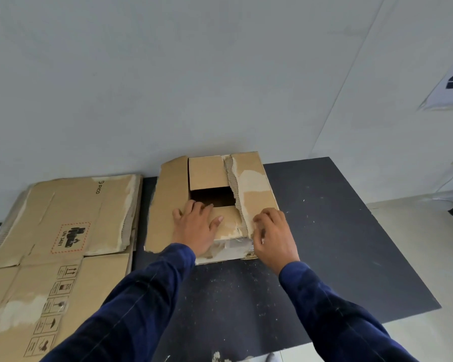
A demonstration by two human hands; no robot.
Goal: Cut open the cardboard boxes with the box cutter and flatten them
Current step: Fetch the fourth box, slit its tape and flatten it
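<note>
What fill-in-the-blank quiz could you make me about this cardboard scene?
1. The cardboard box sits on a ____ mat.
2. The left hand presses flat on it, while the right hand holds the torn flap on its ____ side.
3. The flattened boxes lie on its ____ side.
4. Their top sheet bears the brand name ____.
Missing words: black; right; left; PICO.
</note>
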